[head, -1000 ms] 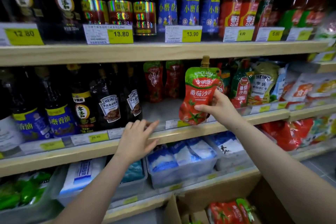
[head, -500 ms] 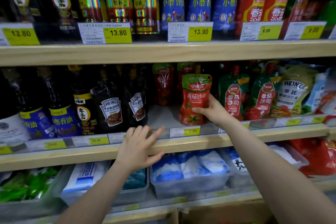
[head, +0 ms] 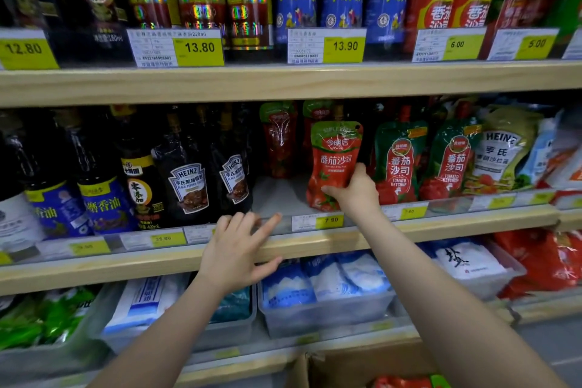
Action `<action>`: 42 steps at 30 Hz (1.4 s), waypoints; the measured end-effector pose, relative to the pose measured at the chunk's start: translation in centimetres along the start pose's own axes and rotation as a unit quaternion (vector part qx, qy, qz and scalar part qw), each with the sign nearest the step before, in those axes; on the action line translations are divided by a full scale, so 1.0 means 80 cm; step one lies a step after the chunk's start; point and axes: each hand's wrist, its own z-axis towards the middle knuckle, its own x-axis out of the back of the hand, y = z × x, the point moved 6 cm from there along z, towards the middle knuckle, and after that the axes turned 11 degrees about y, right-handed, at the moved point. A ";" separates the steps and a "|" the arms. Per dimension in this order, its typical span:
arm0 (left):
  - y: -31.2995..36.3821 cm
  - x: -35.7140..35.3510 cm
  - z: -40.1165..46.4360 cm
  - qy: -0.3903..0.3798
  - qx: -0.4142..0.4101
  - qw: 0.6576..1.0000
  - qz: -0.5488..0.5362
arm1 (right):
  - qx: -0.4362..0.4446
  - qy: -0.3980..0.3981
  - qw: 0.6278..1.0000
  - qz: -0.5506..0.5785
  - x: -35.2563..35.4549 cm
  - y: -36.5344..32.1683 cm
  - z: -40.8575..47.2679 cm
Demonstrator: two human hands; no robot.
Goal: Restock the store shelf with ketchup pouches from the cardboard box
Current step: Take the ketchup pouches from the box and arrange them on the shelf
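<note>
My right hand [head: 356,189] grips the lower right side of a red and green ketchup pouch [head: 333,161], which stands upright on the middle shelf [head: 441,230]. Behind it stand two more such pouches [head: 278,142], deeper in the same slot. My left hand [head: 237,249] rests with spread fingers on the shelf's front edge, left of the 7.90 price tag [head: 329,220], holding nothing. At the bottom edge the cardboard box [head: 343,365] shows, with a red pouch [head: 406,381] inside.
Dark Heinz sauce pouches [head: 189,186] stand left of the gap, other ketchup pouches [head: 398,164] right of it. Bottles fill the upper shelf [head: 283,79]. Below are clear bins [head: 324,312] of white bags.
My right hand has carried the pouch from in front of the shelf edge back onto the shelf and set it upright. The left hand stayed on the shelf edge.
</note>
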 end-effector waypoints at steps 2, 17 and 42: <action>0.000 0.001 0.001 -0.002 0.001 1.000 -0.004 | -0.013 -0.007 1.000 0.011 -0.006 -0.002 0.007; -0.001 -0.006 -0.003 0.025 -0.012 1.000 -0.008 | -0.044 -0.039 0.997 0.053 -0.043 0.008 0.061; 0.219 -0.042 -0.151 -0.200 -0.038 0.929 -0.308 | -0.035 -0.237 0.969 -0.062 0.085 0.248 -0.242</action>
